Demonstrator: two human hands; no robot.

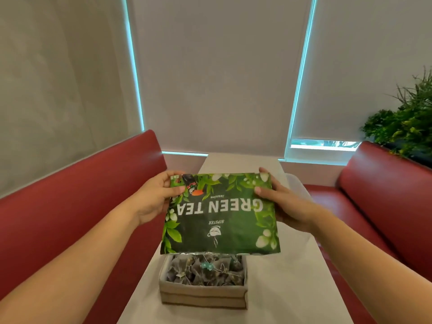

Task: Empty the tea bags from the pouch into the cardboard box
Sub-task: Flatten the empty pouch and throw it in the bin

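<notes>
I hold a green "GREEN TEA" pouch (219,213) upside down above the cardboard box (203,294), its open mouth pointing down right over the box. My left hand (155,197) grips the pouch's upper left corner and my right hand (284,202) grips its upper right corner. The box stands on the white table and holds several grey pyramid tea bags (205,270) with strings and small tags. The far rim of the box is hidden behind the pouch.
The narrow white table (280,288) runs away from me between two red benches, one on the left (70,206) and one on the right (385,195). A clear plastic lid or container (295,183) lies behind my right hand. A green plant (406,120) stands at far right.
</notes>
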